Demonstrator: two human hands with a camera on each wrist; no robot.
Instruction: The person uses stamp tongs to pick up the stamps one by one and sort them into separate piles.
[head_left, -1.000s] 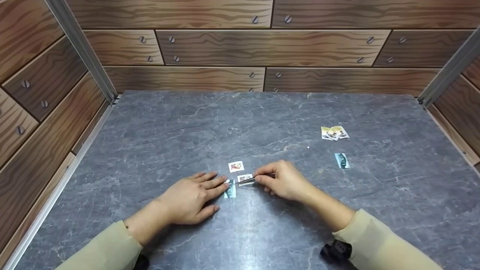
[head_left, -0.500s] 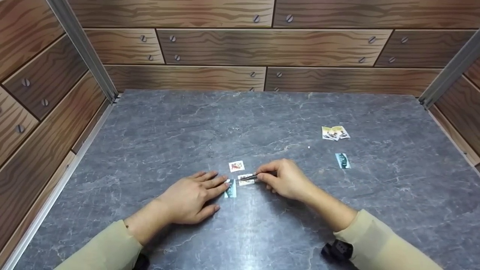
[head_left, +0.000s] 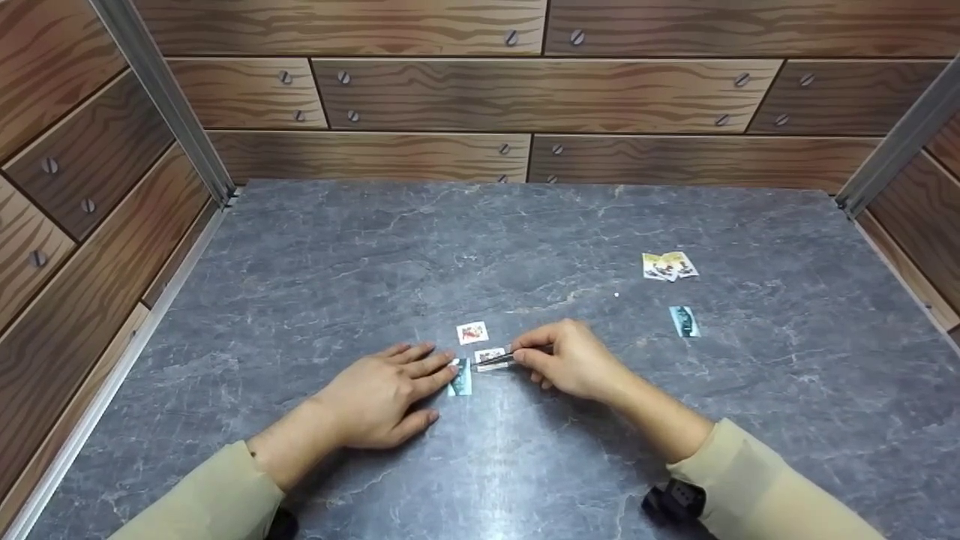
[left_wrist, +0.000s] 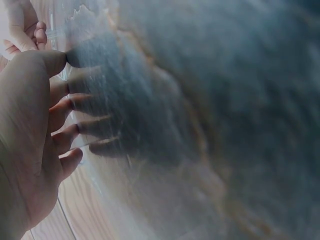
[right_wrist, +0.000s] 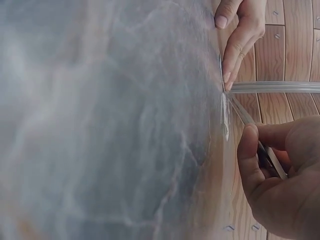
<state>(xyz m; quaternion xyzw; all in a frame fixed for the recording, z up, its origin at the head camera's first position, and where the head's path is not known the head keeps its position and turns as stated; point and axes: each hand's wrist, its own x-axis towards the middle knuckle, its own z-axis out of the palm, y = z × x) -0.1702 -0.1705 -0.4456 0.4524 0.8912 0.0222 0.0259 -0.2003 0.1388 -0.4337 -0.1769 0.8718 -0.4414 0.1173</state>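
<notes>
With fingers spread, my left hand [head_left: 379, 397] lies on the tabletop, and its fingertips rest on the left edge of a teal stamp [head_left: 462, 381]. My right hand [head_left: 570, 360] pinches slim metal tweezers [right_wrist: 242, 111] between thumb and fingers. In the head view the tweezers slant over a white-bordered stamp [head_left: 491, 367] with a small picture, their tips by the teal stamp's right edge. Whether the tips grip either stamp, I cannot tell. Just behind lies another white-bordered stamp [head_left: 472, 332] with a red picture. Low wrist views show the stamps only edge-on or not at all.
Several overlapping yellow-and-white stamps [head_left: 670, 266] lie at the back right, with another teal stamp [head_left: 684, 321] in front of them. A tiny white speck [head_left: 616, 295] is on the grey marbled tabletop [head_left: 375, 255]. Wood-patterned walls [head_left: 540, 94] surround it.
The tweezers' tips shifted slightly right and away from the teal stamp, then came back left towards its edge. My left hand and the stamps look unmoved.
</notes>
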